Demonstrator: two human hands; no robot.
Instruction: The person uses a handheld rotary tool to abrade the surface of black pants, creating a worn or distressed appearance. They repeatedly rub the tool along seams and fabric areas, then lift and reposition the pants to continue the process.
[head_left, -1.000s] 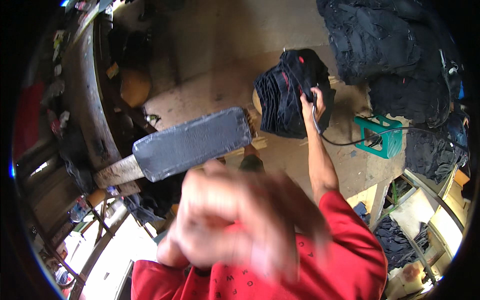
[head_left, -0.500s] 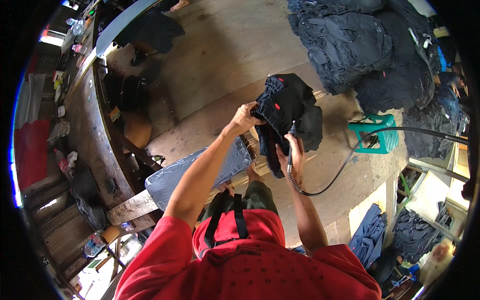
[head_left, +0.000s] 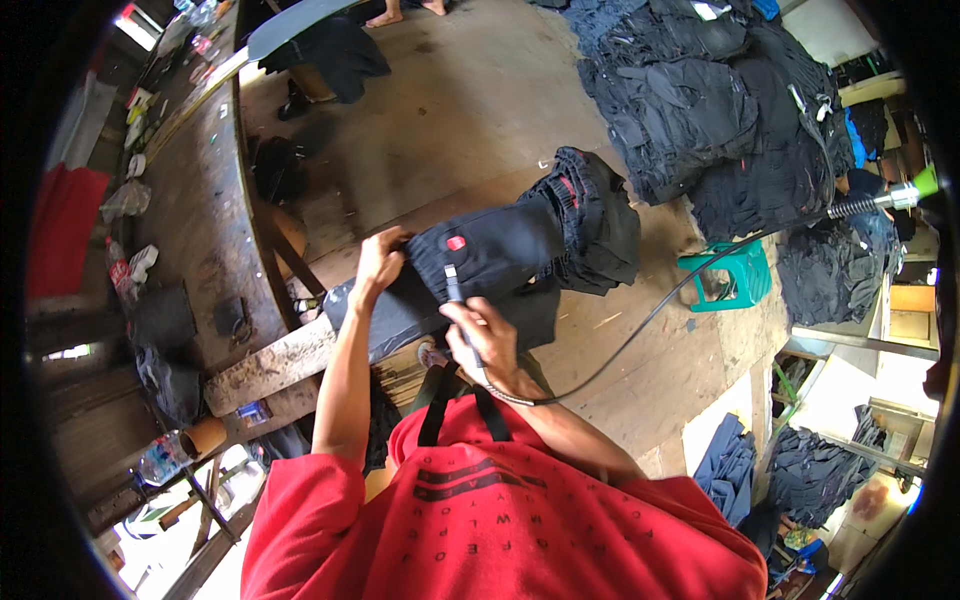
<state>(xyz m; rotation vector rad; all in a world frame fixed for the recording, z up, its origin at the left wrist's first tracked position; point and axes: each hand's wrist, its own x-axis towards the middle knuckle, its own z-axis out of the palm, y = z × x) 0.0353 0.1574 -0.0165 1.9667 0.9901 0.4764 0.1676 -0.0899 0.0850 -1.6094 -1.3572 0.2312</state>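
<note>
A black garment with a gathered, elastic-looking band lies over a padded board; one flat section is stretched along it, while the banded part bunches up at the far end. Near the flat section's left edge is a small red patch. My left hand pinches that edge between fingers and thumb. Wrapped in my right hand is a rotary tool handpiece, its tip pointing away from me just below the red patch. Whether the tip touches the cloth I cannot tell. A flexible black shaft trails from it to the right.
Large heaps of dark clothing cover the floor at the far right. A green plastic stool stands beneath the shaft. To the left runs a long wooden table. Another person's feet show at the top.
The garment has moved from mid-air down and left onto the padded board and spread out. Both hands came left with it, and the tool now points at its red-patched section.
</note>
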